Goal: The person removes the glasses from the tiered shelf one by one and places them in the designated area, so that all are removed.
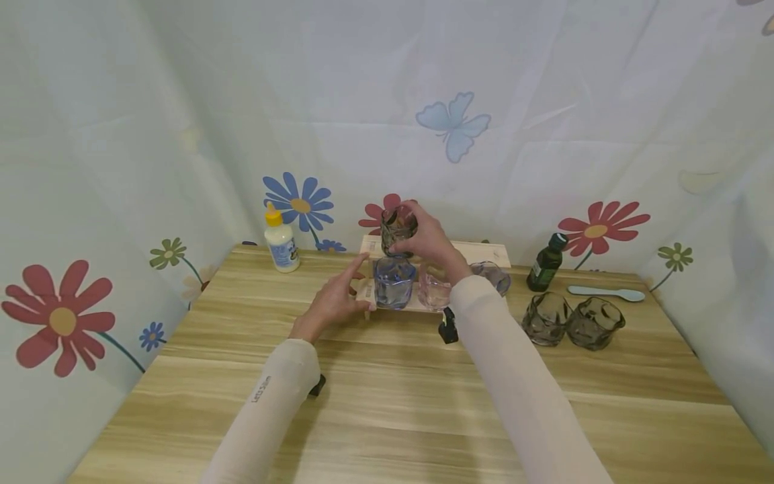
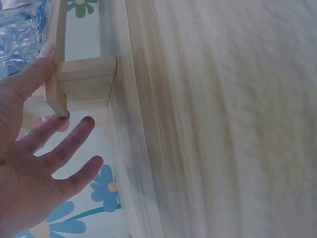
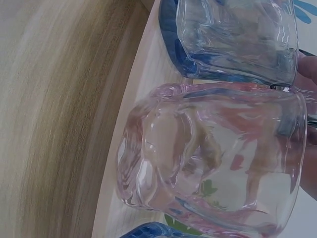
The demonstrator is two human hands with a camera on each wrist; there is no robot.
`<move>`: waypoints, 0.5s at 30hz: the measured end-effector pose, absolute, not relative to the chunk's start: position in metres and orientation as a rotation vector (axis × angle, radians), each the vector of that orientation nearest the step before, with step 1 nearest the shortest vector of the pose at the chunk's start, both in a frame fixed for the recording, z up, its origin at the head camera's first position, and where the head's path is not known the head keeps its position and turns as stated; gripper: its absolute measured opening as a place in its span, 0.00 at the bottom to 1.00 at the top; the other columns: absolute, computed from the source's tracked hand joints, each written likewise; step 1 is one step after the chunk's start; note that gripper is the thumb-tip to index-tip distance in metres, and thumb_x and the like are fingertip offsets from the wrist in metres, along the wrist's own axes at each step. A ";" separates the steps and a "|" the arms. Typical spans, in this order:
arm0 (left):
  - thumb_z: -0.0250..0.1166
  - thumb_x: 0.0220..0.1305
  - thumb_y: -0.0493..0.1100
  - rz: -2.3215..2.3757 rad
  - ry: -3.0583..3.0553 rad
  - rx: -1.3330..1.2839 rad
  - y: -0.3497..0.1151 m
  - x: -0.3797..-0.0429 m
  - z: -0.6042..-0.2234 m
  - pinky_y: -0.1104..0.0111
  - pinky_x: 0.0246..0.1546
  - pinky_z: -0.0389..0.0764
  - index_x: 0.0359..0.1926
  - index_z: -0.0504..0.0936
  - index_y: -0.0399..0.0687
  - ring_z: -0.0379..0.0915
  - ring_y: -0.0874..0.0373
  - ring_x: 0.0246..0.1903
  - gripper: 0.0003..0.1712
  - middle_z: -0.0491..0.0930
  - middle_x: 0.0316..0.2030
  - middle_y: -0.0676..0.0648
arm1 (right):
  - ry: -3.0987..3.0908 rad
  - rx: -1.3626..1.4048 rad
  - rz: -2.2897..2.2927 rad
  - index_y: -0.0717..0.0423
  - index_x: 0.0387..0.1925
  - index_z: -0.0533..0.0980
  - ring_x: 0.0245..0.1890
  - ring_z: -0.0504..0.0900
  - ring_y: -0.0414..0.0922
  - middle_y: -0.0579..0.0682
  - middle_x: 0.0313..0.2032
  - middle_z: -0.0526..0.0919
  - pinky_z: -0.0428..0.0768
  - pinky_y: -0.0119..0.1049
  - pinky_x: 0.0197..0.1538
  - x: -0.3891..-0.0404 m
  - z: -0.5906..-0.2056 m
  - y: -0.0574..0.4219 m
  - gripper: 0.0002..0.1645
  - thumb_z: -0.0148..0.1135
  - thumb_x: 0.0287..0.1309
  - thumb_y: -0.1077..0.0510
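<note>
Right hand [image 1: 431,236]: forearm extended forward and angled inward, wrist raised over the rack [image 1: 492,253]. Its grip is clamped on the grey glass [image 1: 394,228], with the thumb low on the near side and the fingers near the rim.

Left hand [image 1: 332,298]: forearm extended forward, positioned at the left end of the rack. Its grip is apart. The thumb lies at the rack's front rail, near the blue glass [image 1: 394,284]; one fingertip is at the rail end, and the other visible fingers are spread.

Grey glass: smoky, translucent, with uneven, rippled walls; held upright. Location: at the rear part of the rack, directly behind the blue glass. Base contact with the rack cannot be determined.

Adjacent items: the blue glass and the pink glass [image 1: 433,290] stand side by side at the front of the rack. Two dark glasses [image 1: 546,319] stand together on the desk [image 1: 375,403], to the right of the rack.
</note>
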State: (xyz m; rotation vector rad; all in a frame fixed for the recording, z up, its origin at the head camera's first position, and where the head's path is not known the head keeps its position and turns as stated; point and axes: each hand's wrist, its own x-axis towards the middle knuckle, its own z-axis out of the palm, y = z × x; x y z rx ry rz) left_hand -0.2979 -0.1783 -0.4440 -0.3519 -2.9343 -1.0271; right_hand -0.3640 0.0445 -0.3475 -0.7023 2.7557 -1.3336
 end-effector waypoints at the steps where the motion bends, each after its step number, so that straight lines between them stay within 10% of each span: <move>1: 0.79 0.53 0.48 -1.026 -2.934 -0.352 -0.178 -0.298 -0.444 0.47 0.50 0.79 0.77 0.45 0.77 0.81 0.43 0.50 0.63 0.76 0.64 0.42 | 2.760 -0.702 -1.330 0.49 0.73 0.59 0.61 0.74 0.59 0.61 0.60 0.74 0.74 0.56 0.63 -0.364 -0.348 0.045 0.54 0.79 0.48 0.60; 15: 0.78 0.53 0.49 -1.014 -2.937 -0.359 -0.178 -0.297 -0.444 0.47 0.51 0.79 0.78 0.45 0.77 0.81 0.43 0.51 0.62 0.75 0.64 0.42 | 2.755 -0.687 -1.368 0.51 0.73 0.59 0.61 0.73 0.58 0.62 0.60 0.74 0.72 0.55 0.64 -0.360 -0.347 0.052 0.54 0.78 0.48 0.62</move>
